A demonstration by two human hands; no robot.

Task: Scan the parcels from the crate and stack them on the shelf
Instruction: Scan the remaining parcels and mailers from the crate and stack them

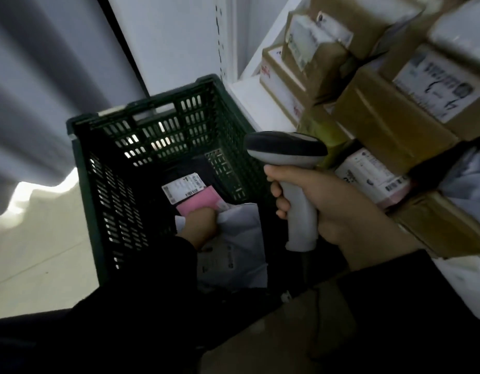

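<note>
Parcel pick: our left hand [199, 225] on pink parcel [198, 202] in crate [82, 184], grasp unclear; right hand [341, 206] clasps scanner [287, 149]; we'd best lift it label-up.

The one head-worn wide-angle camera looks forward and steeply down from the person's head, close over the dark green slotted plastic crate [158, 136] at frame centre. The view is rolled (the white shelf [249, 95] and its brown cardboard boxes [389, 125] slant up the right), with dark sleeves [152, 319] filling the bottom edge.
</note>
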